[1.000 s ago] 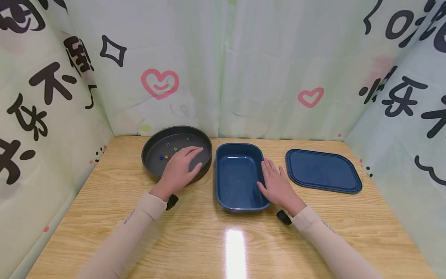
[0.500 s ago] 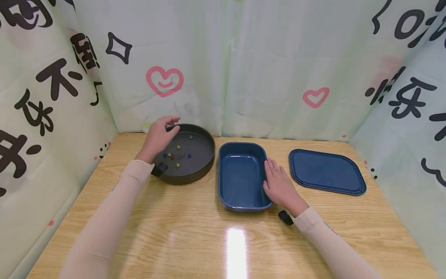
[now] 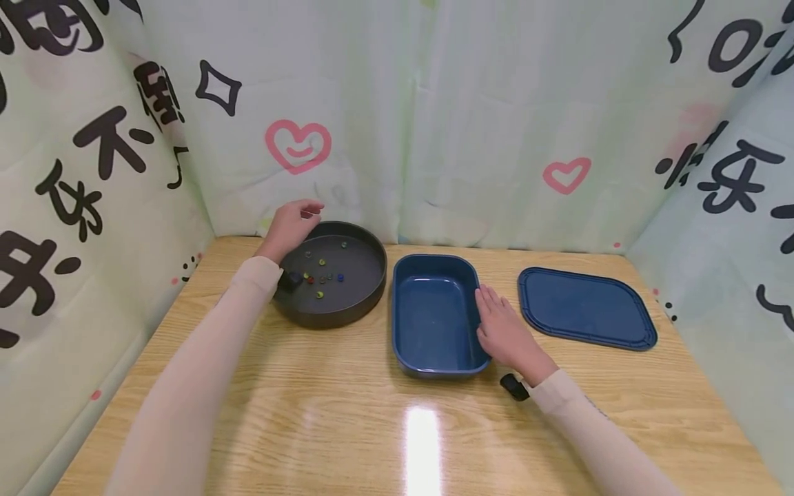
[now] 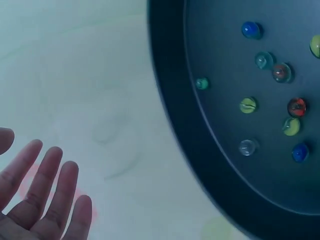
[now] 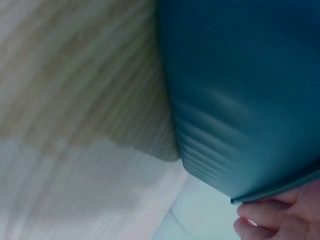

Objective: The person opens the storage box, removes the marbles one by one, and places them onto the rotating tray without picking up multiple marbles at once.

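A round dark pan (image 3: pixel 356 296) holds several coloured glass marbles, seen closely in the left wrist view, among them a red marble (image 4: pixel 297 107) and a blue marble (image 4: pixel 300 152). My left hand (image 3: pixel 293 229) hovers over the pan's back left rim. In the left wrist view its fingers (image 4: pixel 64 192) are spread and slightly bent, with nothing in them. A deep blue rectangular container (image 3: pixel 428 324) stands to the right of the pan. Along its right rim lies my right hand (image 3: pixel 505 329), fingers extended; the right wrist view shows its fingertips at the rim.
A flat blue lid (image 3: pixel 586 308) lies on the wooden table (image 3: pixel 347 406) to the right. Behind and on both sides hangs a pale printed curtain (image 3: pixel 484 138) with hearts and black characters.
My left hand has moved from over the middle of the pan to its back left rim, uncovering the marbles. The right hand stays at the container's rim. The view has shifted slightly.
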{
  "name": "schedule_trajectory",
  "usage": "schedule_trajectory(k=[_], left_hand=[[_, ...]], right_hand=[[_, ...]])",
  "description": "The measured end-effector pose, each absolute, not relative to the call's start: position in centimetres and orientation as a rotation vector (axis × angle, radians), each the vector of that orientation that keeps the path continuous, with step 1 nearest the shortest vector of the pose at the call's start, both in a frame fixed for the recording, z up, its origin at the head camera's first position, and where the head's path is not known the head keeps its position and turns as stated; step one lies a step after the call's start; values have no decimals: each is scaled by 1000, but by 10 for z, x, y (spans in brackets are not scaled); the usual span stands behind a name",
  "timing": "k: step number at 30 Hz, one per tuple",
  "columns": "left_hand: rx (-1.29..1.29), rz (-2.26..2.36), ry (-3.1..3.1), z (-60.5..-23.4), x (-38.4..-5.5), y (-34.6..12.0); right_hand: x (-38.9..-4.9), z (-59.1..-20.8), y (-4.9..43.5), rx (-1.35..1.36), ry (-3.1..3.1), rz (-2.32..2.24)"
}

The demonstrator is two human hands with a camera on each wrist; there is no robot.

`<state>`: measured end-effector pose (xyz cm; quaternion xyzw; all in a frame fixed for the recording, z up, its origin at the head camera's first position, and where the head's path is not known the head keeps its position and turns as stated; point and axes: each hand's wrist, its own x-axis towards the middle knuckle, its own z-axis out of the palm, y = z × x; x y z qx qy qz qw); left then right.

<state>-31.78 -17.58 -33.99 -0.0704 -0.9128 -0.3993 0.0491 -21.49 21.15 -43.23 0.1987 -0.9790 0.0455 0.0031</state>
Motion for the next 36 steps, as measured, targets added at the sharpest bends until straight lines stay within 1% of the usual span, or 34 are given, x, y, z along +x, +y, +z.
schedule_trajectory(k=[6,14,22,26,36], left_hand=[[-231,-1234,-2829,-358,-333,-176],[-216,-1264,-2991,-381,-336,-173],[-278,-1548,-2993,-391,-342,-168],[-340,-1617,-2997,-400,-347,-171],[-444,-1460,-3135,-410,-355,-176]], right_hand=[[-214,-435,216,612,-3048,80],[-210,-439,214,567,-3042,87],[-211,-440,214,550,-3032,151],[-211,-441,213,547,-3039,179],[-213,-441,212,545,-3049,186]])
